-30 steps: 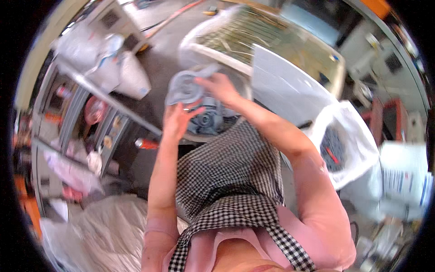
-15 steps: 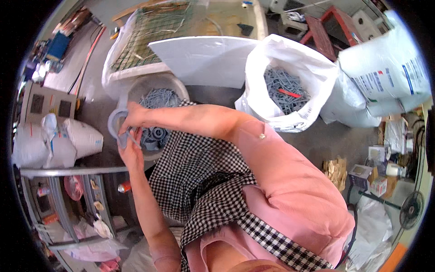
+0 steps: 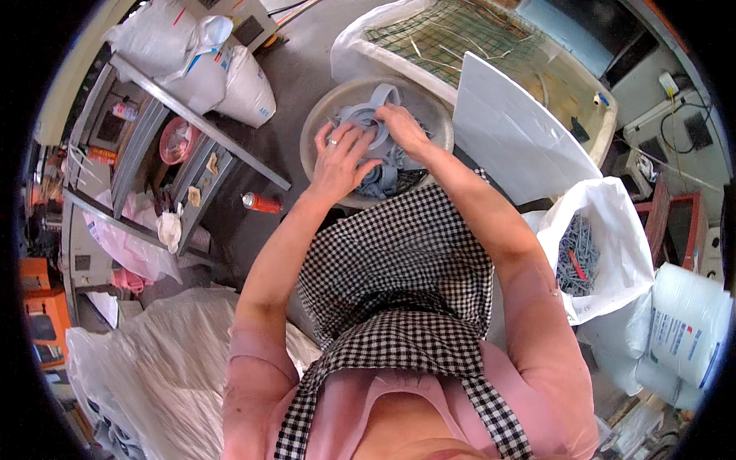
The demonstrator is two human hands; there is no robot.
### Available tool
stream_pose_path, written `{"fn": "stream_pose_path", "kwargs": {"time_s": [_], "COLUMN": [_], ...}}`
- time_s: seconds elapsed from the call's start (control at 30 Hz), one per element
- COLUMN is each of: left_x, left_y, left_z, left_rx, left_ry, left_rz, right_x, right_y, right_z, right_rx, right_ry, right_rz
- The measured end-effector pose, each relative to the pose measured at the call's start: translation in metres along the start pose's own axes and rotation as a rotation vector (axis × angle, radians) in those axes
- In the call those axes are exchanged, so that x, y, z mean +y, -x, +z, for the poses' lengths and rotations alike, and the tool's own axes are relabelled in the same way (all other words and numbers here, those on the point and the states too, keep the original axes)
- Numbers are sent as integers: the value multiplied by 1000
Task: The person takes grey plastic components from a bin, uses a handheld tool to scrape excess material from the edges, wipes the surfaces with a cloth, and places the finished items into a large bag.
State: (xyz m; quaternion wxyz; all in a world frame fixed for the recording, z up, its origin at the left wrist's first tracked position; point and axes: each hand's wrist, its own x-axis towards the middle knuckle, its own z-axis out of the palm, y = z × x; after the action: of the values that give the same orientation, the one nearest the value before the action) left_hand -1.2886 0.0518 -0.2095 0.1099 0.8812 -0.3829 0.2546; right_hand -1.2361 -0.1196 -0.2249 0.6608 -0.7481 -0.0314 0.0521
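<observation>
A wide pale basin (image 3: 313, 149) holds grey plastic rings and other moulded pieces (image 3: 383, 178) beyond my checked apron. My right hand (image 3: 402, 132) grips a grey plastic ring (image 3: 385, 96) in the upper part of the basin, fingers closed on its edge. My left hand (image 3: 343, 157), wearing a finger ring, lies over the pieces at the left with fingers spread, touching them. Some pieces under both hands are hidden.
A white board (image 3: 514, 126) leans against a mesh-covered tub (image 3: 599, 92). A sack of thin grey pieces (image 3: 609, 295) stands right; stacked sacks (image 3: 249, 92) and a metal rack (image 3: 207, 126) left. A red can (image 3: 261, 203) lies beside the rack.
The view has swung round again since half a second ago. My hands have come from the basin's left edge to over its middle; my left fingers have spread out.
</observation>
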Motion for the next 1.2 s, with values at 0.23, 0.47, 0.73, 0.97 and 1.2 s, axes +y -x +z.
{"fn": "stream_pose_path", "kwargs": {"time_s": [0.23, 0.47, 0.73, 0.97, 1.2], "left_x": [-15, -38, -64, -37, 9], "left_y": [-10, -19, -15, -41, -71], "left_z": [18, 40, 62, 48, 41], "left_rx": [-78, -97, -200, 304, 363], "left_ry": [-52, 10, 20, 605, 1803], "left_rz": [-123, -43, -143, -679, -1260], "right_x": [5, 28, 51, 41, -9], "right_y": [-20, -47, -79, -75, -30], "right_z": [1, -7, -1, -22, -3], "right_rx": [6, -117, -208, -205, 148], "right_ry": [253, 365, 486, 575, -15], "right_rz": [-173, -74, -108, -255, -49]}}
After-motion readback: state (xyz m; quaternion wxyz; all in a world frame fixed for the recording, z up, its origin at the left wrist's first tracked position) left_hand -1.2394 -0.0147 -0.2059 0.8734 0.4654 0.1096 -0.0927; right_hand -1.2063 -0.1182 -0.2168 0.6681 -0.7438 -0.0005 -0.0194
